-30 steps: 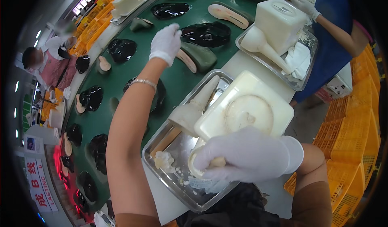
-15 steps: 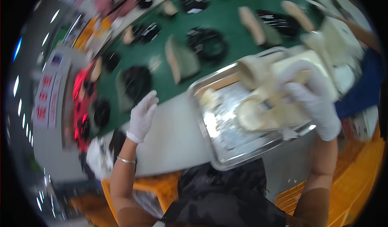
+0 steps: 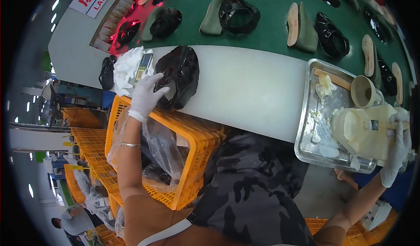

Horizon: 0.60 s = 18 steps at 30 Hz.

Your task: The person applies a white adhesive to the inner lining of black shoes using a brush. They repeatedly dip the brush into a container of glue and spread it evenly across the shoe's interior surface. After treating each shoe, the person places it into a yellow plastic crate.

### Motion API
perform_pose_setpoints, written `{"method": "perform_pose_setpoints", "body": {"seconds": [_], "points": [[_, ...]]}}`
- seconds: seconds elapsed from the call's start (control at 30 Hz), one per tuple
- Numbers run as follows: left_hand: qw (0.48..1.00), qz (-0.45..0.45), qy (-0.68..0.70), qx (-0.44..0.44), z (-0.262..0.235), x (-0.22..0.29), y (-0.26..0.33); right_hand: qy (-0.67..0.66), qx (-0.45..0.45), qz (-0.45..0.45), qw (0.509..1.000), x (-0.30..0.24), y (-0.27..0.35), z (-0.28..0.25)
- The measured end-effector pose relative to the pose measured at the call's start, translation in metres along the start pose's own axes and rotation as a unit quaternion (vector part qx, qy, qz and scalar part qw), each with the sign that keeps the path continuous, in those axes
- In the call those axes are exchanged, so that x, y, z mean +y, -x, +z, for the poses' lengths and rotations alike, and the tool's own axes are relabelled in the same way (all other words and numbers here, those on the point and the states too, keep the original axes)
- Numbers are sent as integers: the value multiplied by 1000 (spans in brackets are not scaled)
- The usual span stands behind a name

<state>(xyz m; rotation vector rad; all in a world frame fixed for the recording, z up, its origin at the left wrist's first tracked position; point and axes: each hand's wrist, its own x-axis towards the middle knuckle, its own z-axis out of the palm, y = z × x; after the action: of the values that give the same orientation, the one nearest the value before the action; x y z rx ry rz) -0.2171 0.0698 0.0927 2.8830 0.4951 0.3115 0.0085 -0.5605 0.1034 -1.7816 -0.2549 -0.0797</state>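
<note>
My left hand (image 3: 146, 96), in a white glove, reaches the left side of a glossy black shoe upper (image 3: 189, 77) on the white worktop. Its thumb and fingers are apart at the shoe's opening, fingertips touching it. At the far right, my gloved right hand (image 3: 397, 143) is closed round the handle of a brush (image 3: 375, 124). The brush lies over a cut-open, cream plastic container (image 3: 361, 143), its bristles hard to make out. Under the container is a metal tray (image 3: 302, 134) streaked with whitish residue.
A beige cup (image 3: 363, 92) stands in the tray. Beyond the worktop (image 3: 249, 86), a green surface (image 3: 271, 25) carries black uppers, insoles and green wedge soles (image 3: 213, 15). White crumpled cloth (image 3: 127, 68) lies left of the shoe. An orange crate (image 3: 199, 147) with plastic bags stands below.
My view has swung left and down. My left hand, raised with nothing in it before, has come to the black shoe upper. My right hand stays at the brush over the container.
</note>
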Motion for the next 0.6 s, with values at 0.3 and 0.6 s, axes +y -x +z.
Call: {"method": "perform_pose_setpoints", "body": {"seconds": [0.3,0.6], "points": [[946,96,-290,113,-13,23,16,18,1,-13,1000,-4,0,6],[957,90,138,238,-31,84,3,137,114,-66,982,-14,9,16]]}}
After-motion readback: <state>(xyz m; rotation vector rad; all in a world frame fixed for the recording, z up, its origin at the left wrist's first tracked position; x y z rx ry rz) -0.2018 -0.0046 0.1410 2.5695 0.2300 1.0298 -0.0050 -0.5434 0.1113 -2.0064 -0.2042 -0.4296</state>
